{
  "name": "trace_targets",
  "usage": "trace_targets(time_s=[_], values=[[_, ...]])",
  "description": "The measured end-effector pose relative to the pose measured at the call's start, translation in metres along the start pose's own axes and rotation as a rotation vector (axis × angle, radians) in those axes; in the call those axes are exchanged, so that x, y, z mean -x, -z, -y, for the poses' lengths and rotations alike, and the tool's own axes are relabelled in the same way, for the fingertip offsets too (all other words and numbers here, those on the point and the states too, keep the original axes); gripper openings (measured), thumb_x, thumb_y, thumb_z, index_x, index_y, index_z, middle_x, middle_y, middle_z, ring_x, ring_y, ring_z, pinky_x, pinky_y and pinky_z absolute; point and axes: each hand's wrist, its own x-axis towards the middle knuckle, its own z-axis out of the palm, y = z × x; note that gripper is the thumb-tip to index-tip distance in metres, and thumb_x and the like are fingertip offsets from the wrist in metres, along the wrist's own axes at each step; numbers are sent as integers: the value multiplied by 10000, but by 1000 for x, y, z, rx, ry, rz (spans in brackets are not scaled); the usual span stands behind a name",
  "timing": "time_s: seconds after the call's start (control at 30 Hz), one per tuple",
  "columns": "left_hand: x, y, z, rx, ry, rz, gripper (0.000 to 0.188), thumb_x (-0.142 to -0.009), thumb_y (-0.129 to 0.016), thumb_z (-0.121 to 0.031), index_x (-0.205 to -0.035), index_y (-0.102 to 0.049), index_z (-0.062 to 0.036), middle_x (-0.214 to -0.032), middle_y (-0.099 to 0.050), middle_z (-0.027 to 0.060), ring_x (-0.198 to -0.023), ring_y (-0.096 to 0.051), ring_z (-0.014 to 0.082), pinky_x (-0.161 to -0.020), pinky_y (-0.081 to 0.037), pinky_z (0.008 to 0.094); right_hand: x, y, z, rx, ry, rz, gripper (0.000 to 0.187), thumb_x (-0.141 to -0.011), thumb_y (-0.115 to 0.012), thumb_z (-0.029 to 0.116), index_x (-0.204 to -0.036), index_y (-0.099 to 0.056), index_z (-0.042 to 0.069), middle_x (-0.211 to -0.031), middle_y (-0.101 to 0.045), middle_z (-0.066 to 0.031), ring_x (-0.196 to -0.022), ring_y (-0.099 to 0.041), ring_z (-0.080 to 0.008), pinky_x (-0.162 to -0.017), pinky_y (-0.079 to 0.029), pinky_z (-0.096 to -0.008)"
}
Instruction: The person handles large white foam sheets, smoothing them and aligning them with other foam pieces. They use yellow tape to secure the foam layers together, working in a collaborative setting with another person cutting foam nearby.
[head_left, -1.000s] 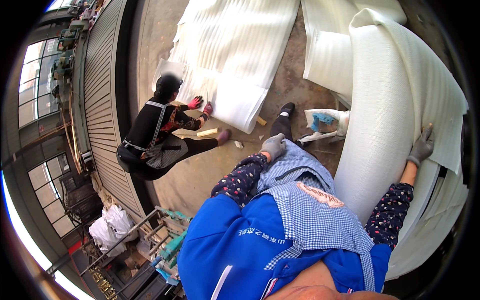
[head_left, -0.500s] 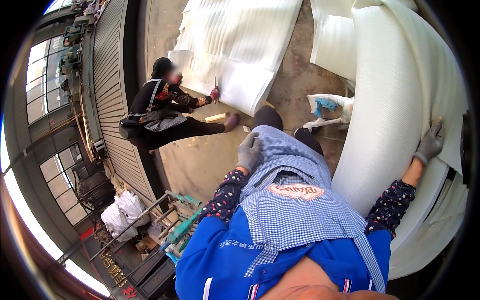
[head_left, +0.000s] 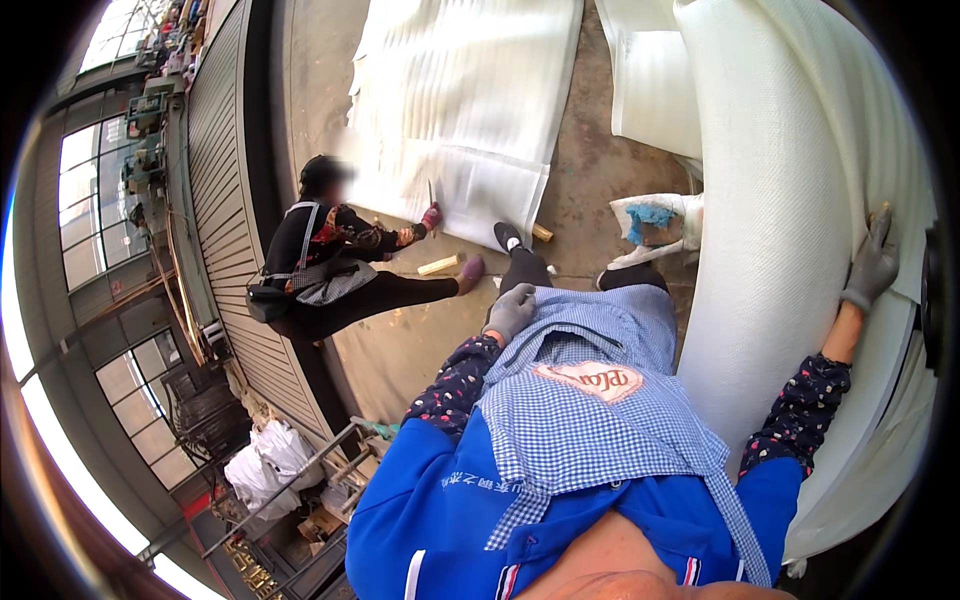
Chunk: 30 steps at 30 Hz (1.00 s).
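My right hand [head_left: 872, 268], in a grey glove, lies with fingers stretched out on a big roll of white foam sheet [head_left: 745, 210] standing at my right. A fold in the sheet runs beside those fingers. My left hand [head_left: 512, 311], also gloved in grey, rests with loose fingers against my blue checked apron [head_left: 600, 450] and holds nothing I can see. Ahead on the floor, layered white foam sheets [head_left: 450, 90] are spread out. At their near left edge a co-worker [head_left: 340, 240] bends down, a red-gloved hand [head_left: 432, 216] gripping a thin upright blade-like tool.
Two short wooden blocks, one by the co-worker's foot [head_left: 440, 265] and another [head_left: 542, 232] near my shoe, lie on the floor. A white wrapped piece with blue stuffing [head_left: 650, 220] is by the roll. Metal racks and white bags [head_left: 270, 465] stand at the lower left.
My right hand has slid a little farther forward along the roll. My view has shifted, and one foot now shows by the sheets' edge. My left hand stays at the apron.
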Motion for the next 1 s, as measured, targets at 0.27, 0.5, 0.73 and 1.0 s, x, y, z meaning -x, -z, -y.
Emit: trace_targets(time_s=[0.27, 0.5, 0.73, 1.0], values=[[1, 27, 43, 93, 43, 24, 324, -882, -577, -287, -1144, -614, -101, -1089, -661, 193, -1058, -615, 352, -912, -478, 405, -14, 14, -16, 76, -64, 15, 457, -941, -592, 436, -1004, -701, -3, -913, -702, -61, -802, -611, -127, -770, -486, -260], [-9, 37, 39, 50, 99, 77, 332, -883, -568, -292, -1157, -610, -109, -1089, -658, 193, -1052, -611, 363, -899, -481, 417, -6, 4, -4, 185, 53, -34, 495, -943, -576, 466, -1007, -688, -12, -900, -685, -62, -810, -593, -132, -781, -468, -261], [19, -2, 4, -22, 130, 116, 321, -891, -571, -283, -1165, -620, -124, -1057, -671, 196, -1029, -633, 345, -900, -485, 398, -4, -2, -14, -1, -45, 22, 455, -948, -590, 425, -876, -681, -14, -790, -652, -37, -734, -551, -109, -711, -454, -259], [27, -9, -24, 21, 34, 61, 359, -885, -545, -302, -1171, -615, -96, -1101, -648, 218, -1058, -607, 373, -916, -471, 425, 1, -7, -7, -55, 28, 10, 427, -966, -575, 380, -869, -676, -23, -786, -669, -46, -743, -584, -99, -713, -465, -250]])
